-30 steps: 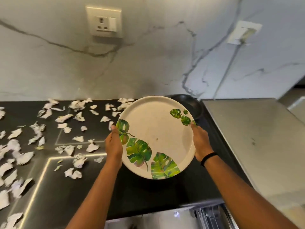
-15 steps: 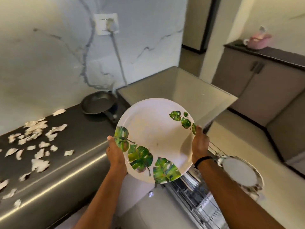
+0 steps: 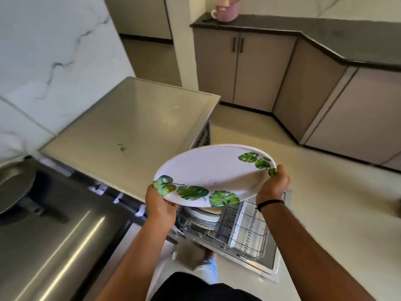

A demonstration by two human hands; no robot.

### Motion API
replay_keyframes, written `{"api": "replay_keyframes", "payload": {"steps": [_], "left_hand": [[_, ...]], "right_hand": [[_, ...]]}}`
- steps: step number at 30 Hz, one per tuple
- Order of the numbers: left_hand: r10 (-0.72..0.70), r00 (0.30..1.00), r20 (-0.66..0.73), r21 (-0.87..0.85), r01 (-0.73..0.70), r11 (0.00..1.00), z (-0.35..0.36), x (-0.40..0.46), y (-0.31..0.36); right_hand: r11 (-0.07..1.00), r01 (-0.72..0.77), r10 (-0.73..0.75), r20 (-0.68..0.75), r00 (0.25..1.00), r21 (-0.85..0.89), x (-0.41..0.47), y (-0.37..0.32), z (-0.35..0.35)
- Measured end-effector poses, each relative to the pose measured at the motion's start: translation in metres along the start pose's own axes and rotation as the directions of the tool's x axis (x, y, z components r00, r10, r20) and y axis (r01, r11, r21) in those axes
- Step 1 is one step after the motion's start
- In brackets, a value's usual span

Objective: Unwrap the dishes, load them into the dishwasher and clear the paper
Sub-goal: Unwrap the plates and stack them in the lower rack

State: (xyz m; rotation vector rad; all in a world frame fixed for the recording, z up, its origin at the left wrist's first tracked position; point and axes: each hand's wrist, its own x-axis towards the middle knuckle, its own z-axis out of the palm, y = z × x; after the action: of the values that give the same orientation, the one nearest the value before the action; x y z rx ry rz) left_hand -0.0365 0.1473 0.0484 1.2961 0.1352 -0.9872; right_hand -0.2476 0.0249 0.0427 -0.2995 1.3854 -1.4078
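below, a pulled-out dishwasher rack (image 3: 245,231) is sitting under both hands, stacked plates (image 3: 202,216) lying in it. left hand (image 3: 159,203) and right hand (image 3: 274,183) are gripping the leaf-print plate (image 3: 208,170) by opposite rims, now tilted flatter and carried off the counter.

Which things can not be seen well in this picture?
- Stacked dishes in the rack: head view, mostly hidden by the leaf plate.
- Pan: cut by the left edge.
- Left hand and right hand: fingers under the plate hidden.
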Motion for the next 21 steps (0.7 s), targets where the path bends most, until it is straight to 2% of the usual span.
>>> {"api": "replay_keyframes", "payload": {"steps": [2,5,7,10,14,17,21], "left_hand": [[-0.084,0.993,0.081,0.002,0.084,0.996,0.023,0.024,-0.012],[-0.242,0.955,0.170,0.023,0.242,0.970,0.059,0.061,-0.028],[-0.341,0.918,0.204,0.026,0.343,0.939,0.080,0.087,-0.041],[-0.424,0.879,0.216,0.110,0.410,0.905,0.112,0.122,-0.060],[-0.516,0.851,0.100,0.214,0.489,0.846,0.149,0.163,-0.096],[-0.570,0.821,0.014,0.343,0.532,0.774,0.161,0.197,-0.135],[-0.584,0.805,-0.106,0.503,0.550,0.667,0.162,0.248,-0.203]], "right_hand": [[1.000,-0.005,0.006,-0.036,0.999,0.013,0.036,0.001,-0.013],[0.994,-0.104,0.103,0.048,0.994,0.035,0.060,-0.015,-0.013],[0.985,-0.171,0.169,0.074,0.983,0.021,0.080,-0.023,-0.015],[0.960,-0.276,0.278,0.048,0.959,-0.041,0.108,-0.028,-0.022],[0.902,-0.421,0.414,-0.084,0.906,-0.095,0.155,-0.009,-0.047],[0.807,-0.548,0.509,-0.210,0.835,-0.221,0.192,0.028,-0.070],[0.755,-0.545,0.432,-0.348,0.832,-0.366,0.246,0.102,-0.101]]}}
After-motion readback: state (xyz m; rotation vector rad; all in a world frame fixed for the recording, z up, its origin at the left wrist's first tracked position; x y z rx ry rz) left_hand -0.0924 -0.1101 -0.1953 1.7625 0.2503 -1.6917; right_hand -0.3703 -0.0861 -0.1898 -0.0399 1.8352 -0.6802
